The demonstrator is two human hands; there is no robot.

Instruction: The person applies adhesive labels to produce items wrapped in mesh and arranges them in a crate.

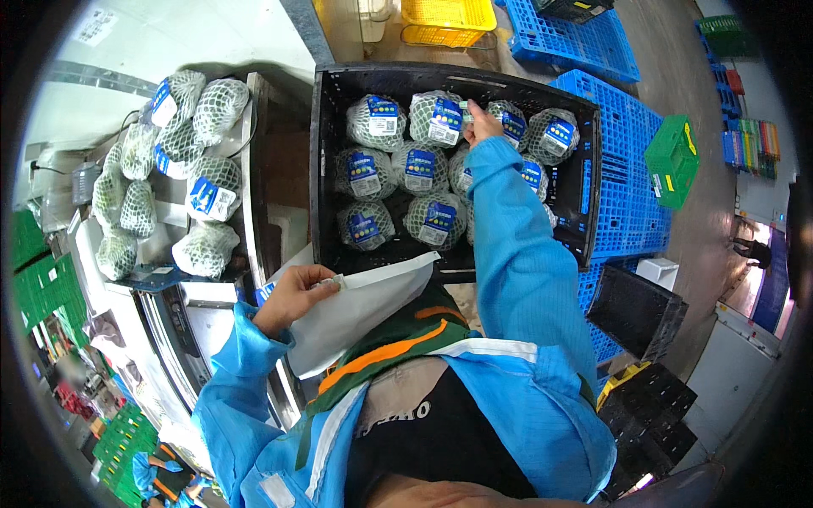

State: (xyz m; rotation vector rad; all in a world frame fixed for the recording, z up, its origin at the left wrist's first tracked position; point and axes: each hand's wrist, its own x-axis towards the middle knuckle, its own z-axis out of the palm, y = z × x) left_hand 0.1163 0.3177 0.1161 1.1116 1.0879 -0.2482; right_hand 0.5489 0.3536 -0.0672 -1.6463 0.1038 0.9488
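Head view: where are the netted balls (pixel 362 127)?

Inside the black crate (pixel 457 78). Right hand (pixel 483 124) pinches a small pale bit (pixel 465 108); left hand (pixel 296 292) nips a white sheet (pixel 364 305).

What's done?

Most inside seem to have blue labels (pixel 559 134); some outside show none. Gaps sit by the crate's front and right walls.

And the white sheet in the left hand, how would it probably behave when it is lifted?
The white sheet would probably flop: it looks thin and bends beside the left hand. It might also slip, as its surface looks smooth.
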